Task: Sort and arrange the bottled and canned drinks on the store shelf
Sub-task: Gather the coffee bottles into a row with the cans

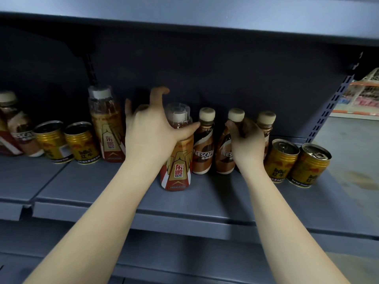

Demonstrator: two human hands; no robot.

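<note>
Two grips going: left hand (151,132) wrapped on the Dongpeng bottle (178,154), right hand (247,140) pinching the middle Nescafé bottle (226,148) just right of it. Best kept upright, slid not lifted, labels facing out.

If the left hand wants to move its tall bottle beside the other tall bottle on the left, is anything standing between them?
Nothing visible does. Between the held tall bottle and the other tall bottle is only bare shelf and the left hand itself.
</note>
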